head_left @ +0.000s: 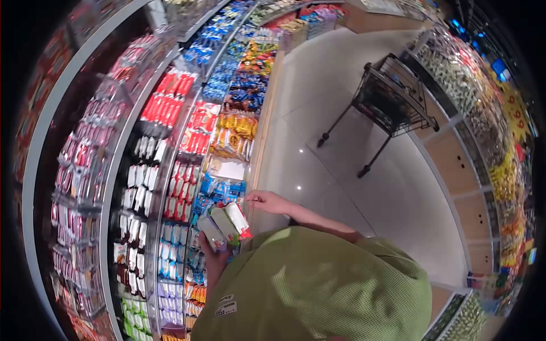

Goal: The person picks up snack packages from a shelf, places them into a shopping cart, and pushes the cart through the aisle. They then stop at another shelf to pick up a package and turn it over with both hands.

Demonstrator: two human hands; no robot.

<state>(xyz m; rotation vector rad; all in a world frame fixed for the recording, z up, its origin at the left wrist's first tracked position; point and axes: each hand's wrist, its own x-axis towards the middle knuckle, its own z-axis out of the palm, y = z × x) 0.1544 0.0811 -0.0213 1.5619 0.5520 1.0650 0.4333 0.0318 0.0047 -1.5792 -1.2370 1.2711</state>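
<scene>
Left hand [212, 253] — closed around a small fan of three flat packs [224, 223], holding them from below and from the left. Outermost pack is white with a red end; the middle one shows green edging; print on all three too small to read. Packs sit above the lower shelf row, close to the wearer's green shirt [318, 278].

Right hand [266, 202]: just beside the red-ended pack, fingers loosely bent; cannot tell whether they touch or hold anything.

Shelf compartments, divided by rails: blue packets [230, 189] directly beyond the held packs; yellow packets [234, 129] farther along the same row; red packets [170, 98] and white packets [142, 179] in the next tier.

Black cart [378, 108] stands on the pale tiled floor [318, 182], well apart from both hands — contents, if any, too dark to tell.
</scene>
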